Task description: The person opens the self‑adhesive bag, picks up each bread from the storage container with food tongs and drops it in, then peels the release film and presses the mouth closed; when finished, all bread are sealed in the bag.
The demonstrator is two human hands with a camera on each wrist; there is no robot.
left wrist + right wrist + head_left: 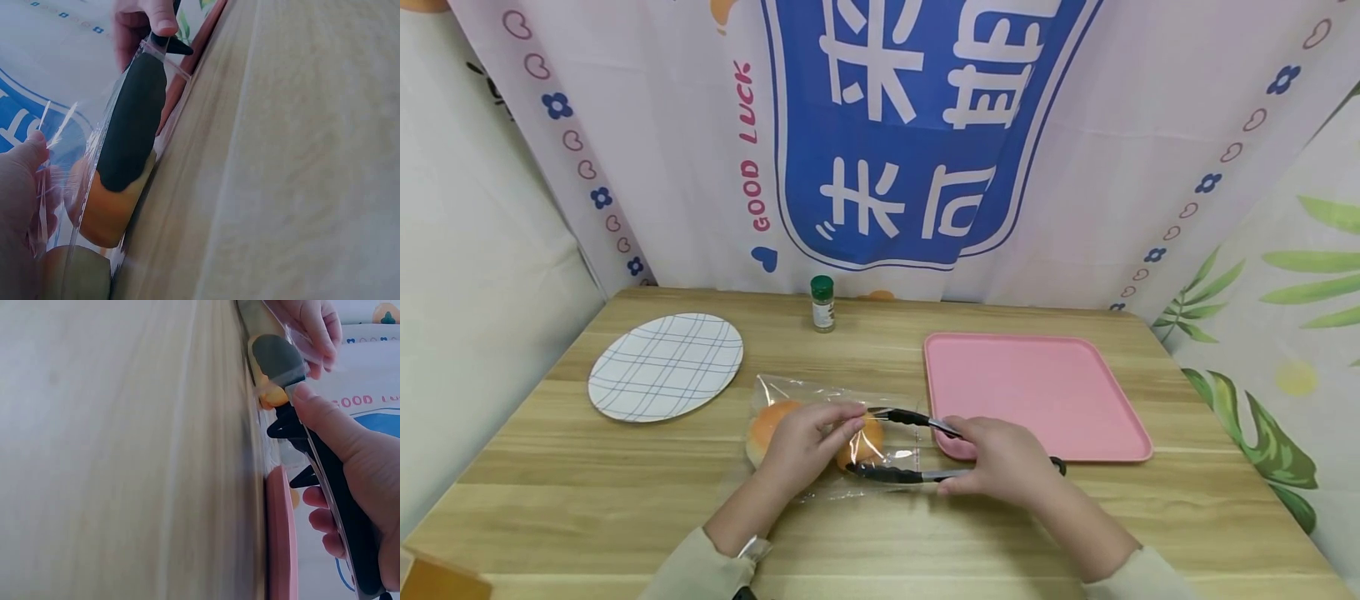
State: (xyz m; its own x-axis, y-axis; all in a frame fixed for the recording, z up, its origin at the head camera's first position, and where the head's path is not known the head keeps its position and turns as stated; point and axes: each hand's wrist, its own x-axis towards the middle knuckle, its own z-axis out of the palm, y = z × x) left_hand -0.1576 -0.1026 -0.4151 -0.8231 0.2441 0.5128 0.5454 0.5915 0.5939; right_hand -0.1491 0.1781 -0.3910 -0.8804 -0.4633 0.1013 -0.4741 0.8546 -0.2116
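Note:
My right hand [1003, 458] grips a pair of black-tipped metal tongs [337, 487], its thumb on one arm and its fingers curled round the other. The tong heads [132, 125] reach into a clear plastic bag [820, 492], spread on either side of an orange-brown bun [867, 442]. My left hand [812, 442] pinches the bag's upper film between thumb and fingers, over the bun. Another bun [767, 427] lies in the bag to the left, partly hidden by that hand.
A pink tray [1030, 392] lies at the right, its near left corner close to the tongs. At the back left is a white plate [666, 367] with blue lines. A green-capped spice jar [823, 304] stands at the back, before the printed curtain [700, 208].

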